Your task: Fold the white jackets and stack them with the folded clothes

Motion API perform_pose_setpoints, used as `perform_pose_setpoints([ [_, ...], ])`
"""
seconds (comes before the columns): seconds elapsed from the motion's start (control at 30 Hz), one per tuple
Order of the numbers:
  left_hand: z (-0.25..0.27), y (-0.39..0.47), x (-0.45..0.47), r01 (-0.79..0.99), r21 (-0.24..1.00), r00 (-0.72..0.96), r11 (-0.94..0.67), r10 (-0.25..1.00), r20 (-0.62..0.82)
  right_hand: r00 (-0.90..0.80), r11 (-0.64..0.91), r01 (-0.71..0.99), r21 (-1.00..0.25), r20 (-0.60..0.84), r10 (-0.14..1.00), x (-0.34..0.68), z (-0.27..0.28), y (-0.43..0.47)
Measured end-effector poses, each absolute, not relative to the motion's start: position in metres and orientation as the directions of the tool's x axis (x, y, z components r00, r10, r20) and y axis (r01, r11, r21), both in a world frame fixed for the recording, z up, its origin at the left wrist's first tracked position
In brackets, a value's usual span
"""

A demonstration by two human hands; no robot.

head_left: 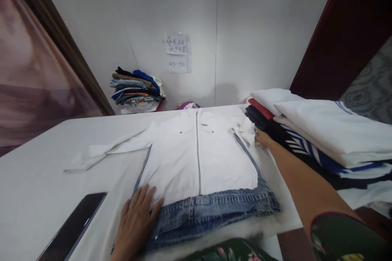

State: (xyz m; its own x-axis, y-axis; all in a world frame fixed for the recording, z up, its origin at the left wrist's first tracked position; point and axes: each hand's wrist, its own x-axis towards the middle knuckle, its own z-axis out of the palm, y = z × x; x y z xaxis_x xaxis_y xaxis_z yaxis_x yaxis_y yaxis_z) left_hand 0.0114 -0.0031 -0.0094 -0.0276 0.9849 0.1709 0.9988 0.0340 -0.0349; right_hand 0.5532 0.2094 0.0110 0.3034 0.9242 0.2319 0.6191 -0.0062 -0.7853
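A white long-sleeved jacket (177, 159) with a front zip lies face up on the table. Blue denim (214, 208) shows along its sides and below its hem; I cannot tell whether it belongs to the same garment. My left hand (137, 214) rests flat on the lower left edge, fingers spread. At the far right, my right hand (262, 137) closes on the bunched right-side sleeve (246, 130), its fingers partly hidden. The other sleeve (104, 153) stretches out to the left.
A dark phone (73, 228) lies at the front left of the white table (33, 163). Folded clothes (137, 89) are stacked at the back left. A larger pile of folded garments (324, 130) stands close beside my right arm. Handwritten paper signs (178, 53) hang on the wall.
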Motion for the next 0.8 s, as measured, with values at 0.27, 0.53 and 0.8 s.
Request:
perform_pose_setpoints([
  [0.27, -0.005, -0.002, 0.014, 0.998, -0.039, -0.045, 0.050, 0.990, 0.136, 0.465, -0.163, 0.495, -0.853, 0.101, 0.880, 0.550, 0.023, 0.189],
  [0.53, 0.015, 0.013, 0.016, 0.971, 0.239, -0.070, 0.001, 0.957, 0.280, 0.550, 0.292, 0.231, -0.928, 0.372, 0.748, 0.556, 0.083, 0.147],
  [0.8, 0.077, 0.037, 0.138, 0.405, 0.899, 0.240, -0.166, 0.968, 0.071, 0.094, 0.537, 0.572, -0.620, 0.699, 0.709, 0.453, 0.128, 0.086],
])
